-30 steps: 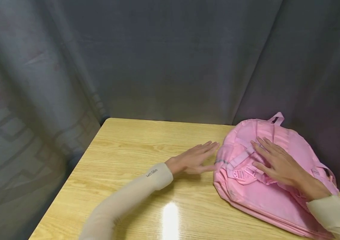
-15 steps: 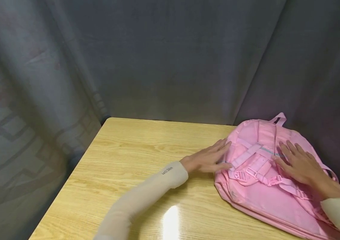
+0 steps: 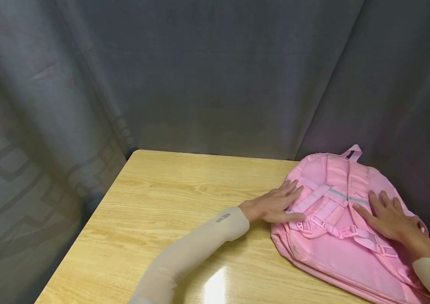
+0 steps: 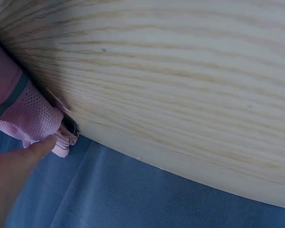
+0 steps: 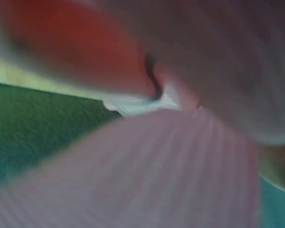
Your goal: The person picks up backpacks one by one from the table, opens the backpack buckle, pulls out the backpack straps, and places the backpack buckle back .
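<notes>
A pink backpack lies on the right part of the table, its straps and buckles facing up and its top loop toward the curtain. My left hand rests against the backpack's left side, fingers extended. In the left wrist view, the thumb is near the bag's mesh side pocket. My right hand lies with spread fingers on the bag's right side, near the strap. Close pink fabric fills much of the blurred right wrist view. The palms' undersides are hidden in the head view.
The wooden table extends to the left of the backpack. A grey curtain hangs behind the table's far edge. Another patterned curtain hangs along the left side.
Both hands have moved to the right. The left has come from beside the backpack onto its left side; the right has shifted from the bag's middle toward its right edge.
</notes>
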The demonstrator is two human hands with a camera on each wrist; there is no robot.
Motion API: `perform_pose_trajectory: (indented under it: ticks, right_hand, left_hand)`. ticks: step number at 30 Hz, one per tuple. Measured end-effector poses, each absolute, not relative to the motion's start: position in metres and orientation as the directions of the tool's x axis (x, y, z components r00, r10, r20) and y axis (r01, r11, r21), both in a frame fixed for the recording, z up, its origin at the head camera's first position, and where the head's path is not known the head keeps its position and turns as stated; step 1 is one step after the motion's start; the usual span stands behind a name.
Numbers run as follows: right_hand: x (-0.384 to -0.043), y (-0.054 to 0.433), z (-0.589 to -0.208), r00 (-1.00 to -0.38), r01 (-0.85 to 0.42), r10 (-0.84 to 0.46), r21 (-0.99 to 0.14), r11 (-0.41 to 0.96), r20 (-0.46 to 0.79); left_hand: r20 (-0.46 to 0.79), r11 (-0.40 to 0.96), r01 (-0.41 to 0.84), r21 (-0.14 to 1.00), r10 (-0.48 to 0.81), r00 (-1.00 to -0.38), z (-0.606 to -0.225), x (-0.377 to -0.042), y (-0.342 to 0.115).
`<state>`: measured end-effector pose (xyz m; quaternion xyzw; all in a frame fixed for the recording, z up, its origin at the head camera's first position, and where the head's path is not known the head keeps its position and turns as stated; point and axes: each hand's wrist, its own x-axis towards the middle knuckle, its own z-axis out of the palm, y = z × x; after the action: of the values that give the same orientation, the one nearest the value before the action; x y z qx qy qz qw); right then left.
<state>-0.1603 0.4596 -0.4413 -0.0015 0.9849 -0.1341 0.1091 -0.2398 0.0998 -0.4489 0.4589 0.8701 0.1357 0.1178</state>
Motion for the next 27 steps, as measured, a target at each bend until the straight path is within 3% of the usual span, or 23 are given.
perform_pose_trajectory:
  ticks: [10, 27]
  right_hand:
    - [-0.156, 0.458, -0.448, -0.972, 0.013, -0.062, -0.317, 0.948, -0.227]
    - [-0.156, 0.451, -0.447, -0.974, 0.023, -0.051, -0.316, 0.948, -0.222]
  left_hand:
    - [-0.141, 0.538, 0.781, 0.318, 0.841, -0.522, -0.448, -0.237, 0.112]
    - [-0.166, 0.530, 0.747, 0.401, 0.844, -0.510, -0.452, -0.238, 0.106]
